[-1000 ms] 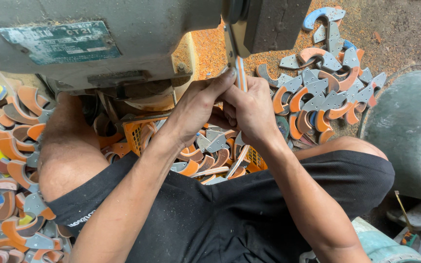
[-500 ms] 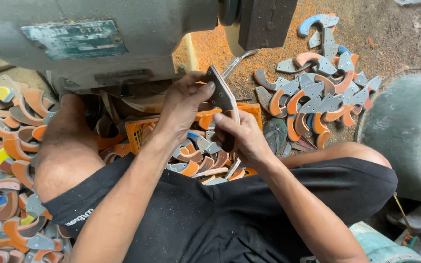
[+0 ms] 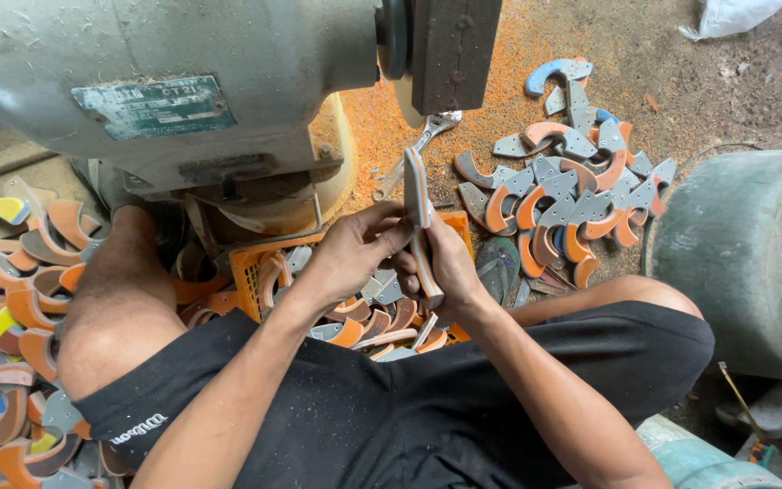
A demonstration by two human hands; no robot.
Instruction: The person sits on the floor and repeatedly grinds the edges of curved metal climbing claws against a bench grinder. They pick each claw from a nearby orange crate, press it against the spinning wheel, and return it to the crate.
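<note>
Bare arms, black shorts

I see black shorts [image 3: 391,426] with small white lettering at 8 o'clock; forearms and knees uncovered.

Head camera, steep downward, close on lap

Dirt floor [image 3: 681,81] w/ curved pieces [image 3: 563,195], wrench [image 3: 423,145]
</note>
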